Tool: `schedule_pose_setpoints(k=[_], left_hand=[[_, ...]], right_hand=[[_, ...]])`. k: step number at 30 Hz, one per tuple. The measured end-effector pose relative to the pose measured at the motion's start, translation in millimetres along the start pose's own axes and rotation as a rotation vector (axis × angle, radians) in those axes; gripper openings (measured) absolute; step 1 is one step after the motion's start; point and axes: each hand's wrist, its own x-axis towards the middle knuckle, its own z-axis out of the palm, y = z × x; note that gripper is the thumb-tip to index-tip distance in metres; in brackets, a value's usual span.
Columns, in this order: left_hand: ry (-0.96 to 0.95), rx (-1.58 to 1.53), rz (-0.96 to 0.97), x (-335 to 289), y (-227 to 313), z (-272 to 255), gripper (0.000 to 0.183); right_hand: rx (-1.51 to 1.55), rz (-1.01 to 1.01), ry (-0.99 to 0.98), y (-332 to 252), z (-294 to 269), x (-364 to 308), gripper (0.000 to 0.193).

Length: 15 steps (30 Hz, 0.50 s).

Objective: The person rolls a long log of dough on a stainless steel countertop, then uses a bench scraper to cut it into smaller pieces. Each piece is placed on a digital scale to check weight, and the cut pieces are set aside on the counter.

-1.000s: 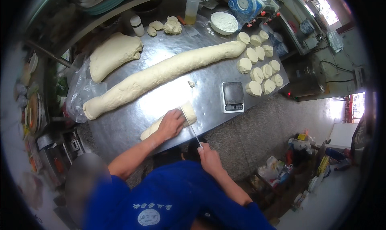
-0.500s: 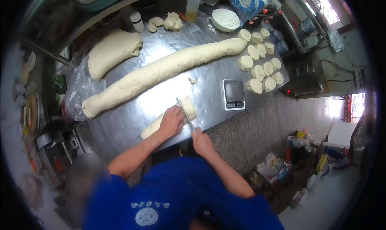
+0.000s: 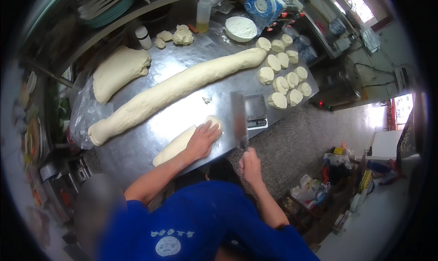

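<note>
My left hand (image 3: 203, 139) lies over the right end of a short dough log (image 3: 172, 147), its fingers closed over a cut piece of dough (image 3: 213, 120) at that end. In my right hand (image 3: 250, 166) is a cleaver (image 3: 240, 122), gripped by its handle. Its broad blade, smeared by motion, is held up beside a digital kitchen scale (image 3: 256, 108) and covers the scale's left edge in this view. Behind my hands, a long thick dough roll (image 3: 182, 84) stretches across the steel table (image 3: 180, 110). A small dough scrap (image 3: 206, 100) lies between roll and hands.
Several cut dough pieces (image 3: 279, 84) stand at the table's right end. A bowl of flour (image 3: 241, 29), a squeeze bottle (image 3: 203, 15), a white-capped jar (image 3: 143, 37) and dough lumps (image 3: 183, 35) line the back. A large dough slab (image 3: 119, 72) lies back left, by plastic sheeting (image 3: 86, 113).
The cleaver has come away from the dough log and moved right with my right hand. My left hand has slid right onto the cut end piece. The whole view has shifted slightly.
</note>
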Motion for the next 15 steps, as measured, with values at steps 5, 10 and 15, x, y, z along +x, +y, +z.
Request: schedule_pose_setpoints(k=[5, 10, 15], left_hand=[[-0.25, 0.263, -0.011, 64, -7, 21, 0.086], [-0.604, 0.016, -0.189, 127, -2, -8, 0.087], [-0.14, -0.318, -0.237, 198, 12, 24, 0.089]], right_hand=[[0.212, -0.014, 0.149, 8, -48, 5, 0.029], [0.274, 0.057, 0.234, 20, -96, 5, 0.028], [0.144, 0.093, 0.217, 42, -149, 22, 0.028]])
